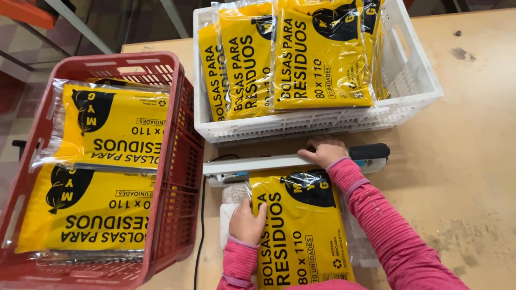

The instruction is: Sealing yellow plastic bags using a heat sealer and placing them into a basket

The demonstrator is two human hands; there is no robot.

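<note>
We press our right hand (pixel 325 152) flat on the sealer bar (pixel 279 162), fingers spread and gripping nothing, while our left hand (pixel 246 222) lies open on the yellow packet (pixel 301 231). That packet rests on the tabletop (pixel 473 161), its top edge under the bar, between the red crate (pixel 177 161) and white crate (pixel 414 80)

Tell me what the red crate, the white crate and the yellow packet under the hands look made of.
Red crate: moulded plastic by the look, matte, with slotted lattice walls. White crate: seemingly the same, with ribbed slotted sides. Yellow packet: glossy clear plastic film over yellow printed contents, judging by the glare and the transparent edge.
</note>
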